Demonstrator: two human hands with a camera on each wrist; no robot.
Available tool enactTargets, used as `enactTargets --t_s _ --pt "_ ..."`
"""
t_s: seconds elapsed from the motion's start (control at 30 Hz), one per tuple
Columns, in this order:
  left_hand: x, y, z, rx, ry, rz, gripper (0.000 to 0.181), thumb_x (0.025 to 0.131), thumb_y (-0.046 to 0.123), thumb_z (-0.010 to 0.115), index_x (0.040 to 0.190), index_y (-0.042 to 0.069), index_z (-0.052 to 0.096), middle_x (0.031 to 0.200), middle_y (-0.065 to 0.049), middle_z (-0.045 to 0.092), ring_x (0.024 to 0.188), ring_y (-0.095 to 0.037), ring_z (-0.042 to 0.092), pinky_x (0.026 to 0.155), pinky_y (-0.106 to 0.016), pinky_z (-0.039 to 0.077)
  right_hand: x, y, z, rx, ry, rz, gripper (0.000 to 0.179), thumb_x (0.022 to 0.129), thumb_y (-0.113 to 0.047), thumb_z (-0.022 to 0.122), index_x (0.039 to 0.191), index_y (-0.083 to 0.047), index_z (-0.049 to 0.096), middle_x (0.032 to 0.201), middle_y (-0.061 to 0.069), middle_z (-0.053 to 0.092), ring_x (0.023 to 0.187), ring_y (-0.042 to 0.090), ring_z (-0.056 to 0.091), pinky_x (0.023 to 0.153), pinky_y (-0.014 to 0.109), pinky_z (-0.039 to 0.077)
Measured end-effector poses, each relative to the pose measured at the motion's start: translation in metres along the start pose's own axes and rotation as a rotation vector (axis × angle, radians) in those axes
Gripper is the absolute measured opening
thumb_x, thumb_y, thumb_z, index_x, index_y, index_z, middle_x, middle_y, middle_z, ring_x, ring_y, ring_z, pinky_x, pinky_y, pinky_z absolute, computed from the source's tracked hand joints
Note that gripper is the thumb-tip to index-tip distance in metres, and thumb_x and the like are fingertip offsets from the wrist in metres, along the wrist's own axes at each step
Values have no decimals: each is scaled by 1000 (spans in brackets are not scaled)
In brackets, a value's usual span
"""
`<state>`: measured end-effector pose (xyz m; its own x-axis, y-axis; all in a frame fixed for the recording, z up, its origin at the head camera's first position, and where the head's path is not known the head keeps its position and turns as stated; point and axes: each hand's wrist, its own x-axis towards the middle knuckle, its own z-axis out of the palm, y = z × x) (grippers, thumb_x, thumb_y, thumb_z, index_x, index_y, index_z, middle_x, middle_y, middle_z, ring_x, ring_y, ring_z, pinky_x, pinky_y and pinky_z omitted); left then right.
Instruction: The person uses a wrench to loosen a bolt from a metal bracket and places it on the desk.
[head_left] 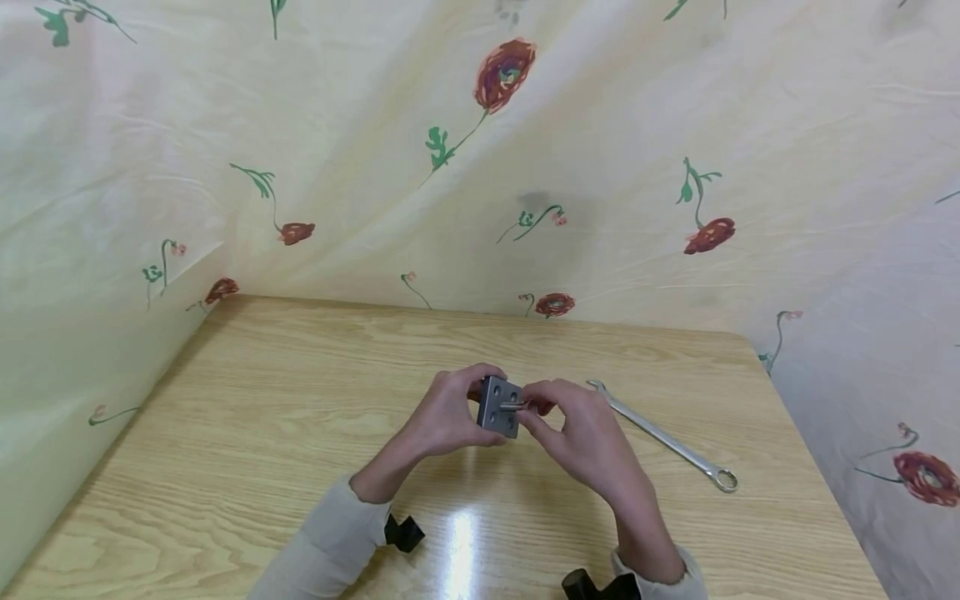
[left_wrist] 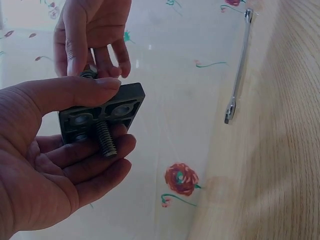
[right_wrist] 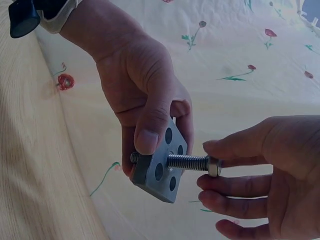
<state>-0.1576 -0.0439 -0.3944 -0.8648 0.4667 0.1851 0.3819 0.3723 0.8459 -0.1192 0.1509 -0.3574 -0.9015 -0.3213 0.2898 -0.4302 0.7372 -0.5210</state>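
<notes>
The metal block is held above the table, its edges clasped between the left hand's thumb and fingers. Through the block's middle runs the bolt — tip jutting out one side, head standing off the other — and the right hand pinches that head. The step in hand seems to be screwing the bolt in; the next move likely calls for a steady block and more turning. Right of the block lies the wrench.
</notes>
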Motion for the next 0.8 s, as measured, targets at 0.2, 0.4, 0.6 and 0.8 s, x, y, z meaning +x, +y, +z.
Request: enactTargets --t_s 0.2,0.4,0.6,0.8 --pt "0 0 0 6 -2 -5 64 62 6 88 119 6 60 103 -10 73 88 -17 70 85 -39 56 -2 2 1 -35 46 -99 19 77 -6 78 93 -16 73 90 -5 71 82 8 64 70 24 49" --pt "1 0 0 -2 -7 -7 63 62 5 88 119 7 60 105 -10 72 88 -17 70 84 -36 56 -1 4 3 -102 101 -227 26 68 4 78 84 -15 72 90 -3 68 80 10 62 69 28 50" --pt "0 0 0 5 -8 -6 63 62 6 88 118 8 60 105 -9 72 88 -16 70 83 -33 56 0 4 5 -104 113 -266 29 66 7 78 84 -15 71 91 -3 67 78 10 60 68 25 48" --pt "0 1 0 23 4 -6 64 62 7 88 120 7 60 102 -10 73 88 -17 70 82 -34 56 -1 1 2 -62 61 -113 36 76 -19 82 108 -14 67 107 1 66 91 15 64 73 30 51"
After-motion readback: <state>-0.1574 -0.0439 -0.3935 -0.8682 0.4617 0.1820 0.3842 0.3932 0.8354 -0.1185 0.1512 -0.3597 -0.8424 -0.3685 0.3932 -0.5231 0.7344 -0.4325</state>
